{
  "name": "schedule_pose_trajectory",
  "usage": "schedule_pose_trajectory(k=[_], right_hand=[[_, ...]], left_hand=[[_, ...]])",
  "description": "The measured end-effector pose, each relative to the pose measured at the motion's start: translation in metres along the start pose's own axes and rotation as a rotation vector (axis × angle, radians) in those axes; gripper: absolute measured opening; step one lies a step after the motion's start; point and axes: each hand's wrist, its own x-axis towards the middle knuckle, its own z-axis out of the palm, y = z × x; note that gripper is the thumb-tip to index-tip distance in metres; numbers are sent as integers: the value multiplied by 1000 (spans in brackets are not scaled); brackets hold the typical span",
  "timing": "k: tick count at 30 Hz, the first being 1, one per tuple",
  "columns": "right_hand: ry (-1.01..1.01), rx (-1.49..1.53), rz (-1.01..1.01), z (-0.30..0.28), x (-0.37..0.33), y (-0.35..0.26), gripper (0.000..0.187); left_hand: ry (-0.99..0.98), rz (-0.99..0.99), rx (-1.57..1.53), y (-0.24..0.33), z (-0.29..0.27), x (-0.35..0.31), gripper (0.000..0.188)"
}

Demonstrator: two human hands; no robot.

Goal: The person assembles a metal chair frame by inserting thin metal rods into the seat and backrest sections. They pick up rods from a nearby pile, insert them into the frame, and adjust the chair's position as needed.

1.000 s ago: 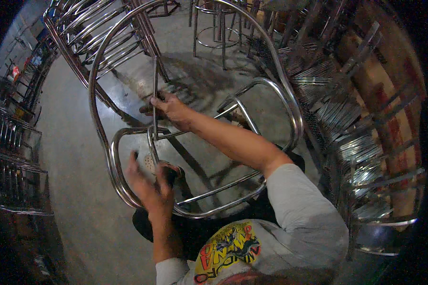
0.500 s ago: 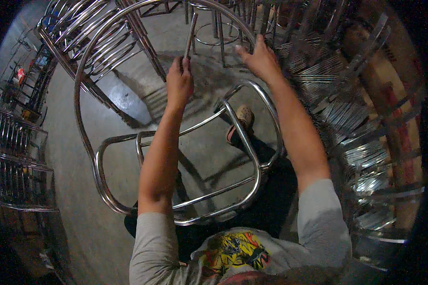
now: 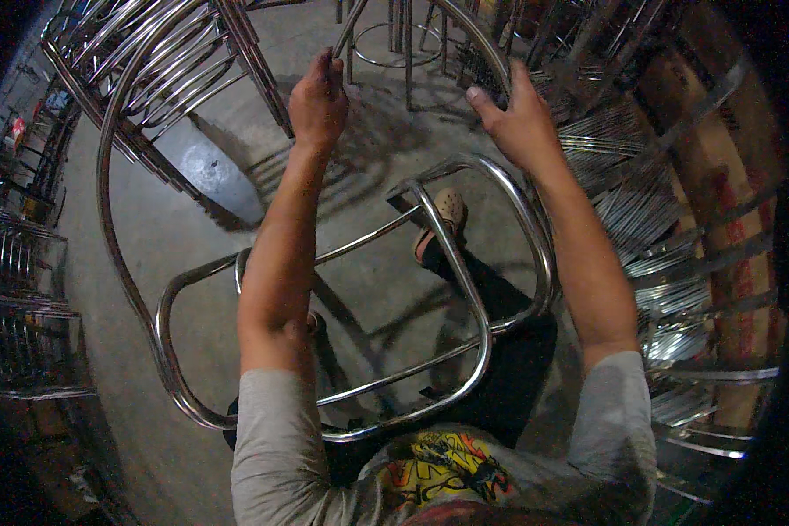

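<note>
Left hand (image 3: 318, 101) moved forward, holding metal rod (image 3: 349, 30).

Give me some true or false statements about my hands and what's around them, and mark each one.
1. The left hand grips a slim metal rod. True.
2. The right hand is down at the lap. False: it is raised, at a curved metal tube.
3. A tan shoe with small holes is visible. True.
4. The sleeves are bright red. False: they are grey.
5. Stacked metal frames stand at the upper left. True.
</note>
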Motion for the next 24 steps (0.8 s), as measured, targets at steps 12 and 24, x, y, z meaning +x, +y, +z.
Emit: schedule_pose_trajectory(k=[12,24], right_hand=[[-181,255,-64,-15,-1,25,75],[-160,339,-31,-19,-16,26,70]], left_hand=[[-159,-23,-134,-17,-3,23,26],[-114,111,-14,-4,1,44,38]])
